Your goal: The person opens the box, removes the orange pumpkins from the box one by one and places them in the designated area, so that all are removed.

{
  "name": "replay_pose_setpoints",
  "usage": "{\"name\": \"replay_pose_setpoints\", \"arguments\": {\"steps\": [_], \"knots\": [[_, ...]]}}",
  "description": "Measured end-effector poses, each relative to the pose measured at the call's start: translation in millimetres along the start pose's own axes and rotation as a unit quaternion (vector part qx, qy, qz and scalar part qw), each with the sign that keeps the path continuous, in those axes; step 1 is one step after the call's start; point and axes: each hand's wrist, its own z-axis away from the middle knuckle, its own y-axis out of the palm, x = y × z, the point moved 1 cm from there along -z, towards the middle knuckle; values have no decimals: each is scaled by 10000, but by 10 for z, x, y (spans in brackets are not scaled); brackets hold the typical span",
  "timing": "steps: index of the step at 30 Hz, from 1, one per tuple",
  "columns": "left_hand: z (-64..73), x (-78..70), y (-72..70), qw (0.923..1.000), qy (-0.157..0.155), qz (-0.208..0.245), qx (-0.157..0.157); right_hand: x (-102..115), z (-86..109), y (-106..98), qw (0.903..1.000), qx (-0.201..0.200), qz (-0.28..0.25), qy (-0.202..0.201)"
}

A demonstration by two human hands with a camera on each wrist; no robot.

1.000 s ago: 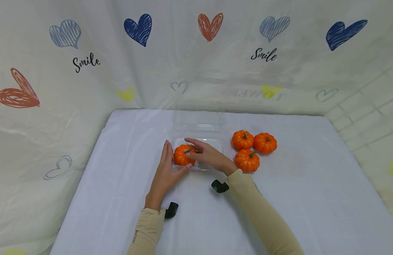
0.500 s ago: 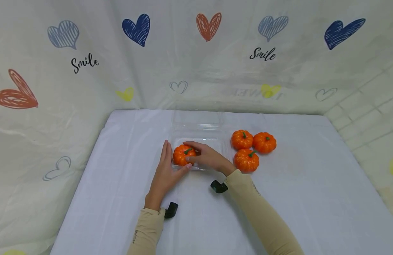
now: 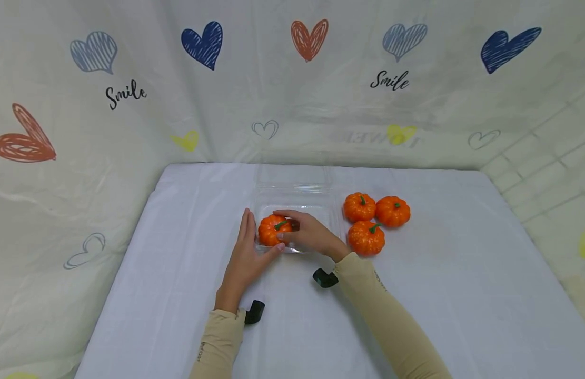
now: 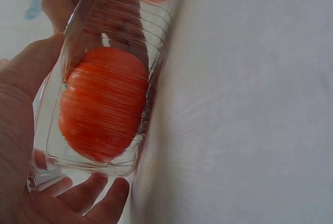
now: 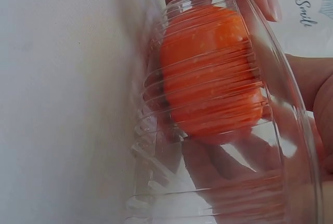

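Note:
A clear plastic container [image 3: 316,210] stands on the white-covered table. Inside its near left corner sits a small orange pumpkin [image 3: 268,231] with a green stem, seen through the ribbed wall in both wrist views. My left hand [image 3: 246,263] grips that corner from outside, thumb at the front rim and fingers along the left side. My right hand [image 3: 313,233] reaches into the container and holds the pumpkin from its right, thumb in front and fingers behind. Part of the right hand [image 5: 213,167] shows through the clear wall in the right wrist view.
The container's hinged lid [image 3: 294,175] is folded back toward the patterned wall cloth [image 3: 339,95]. Right of the container lie three more pumpkins: one at the back [image 3: 360,206], one at right [image 3: 393,211] and one in front [image 3: 366,238].
My right hand's fingers have lowered and closed around the pumpkin in the container. The left hand stays at the corner, and the other pumpkins have not moved.

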Motion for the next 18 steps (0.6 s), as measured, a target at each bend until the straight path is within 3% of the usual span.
{"name": "replay_pose_setpoints", "arguments": {"steps": [11, 18], "knots": [[0, -10, 4, 10000, -23, 56, 24, 41, 20, -15, 9979, -516, 299, 254], [3, -10, 5, 10000, 3, 94, -7, 77, 51, -48, 9958, -889, 15, 239]]}}
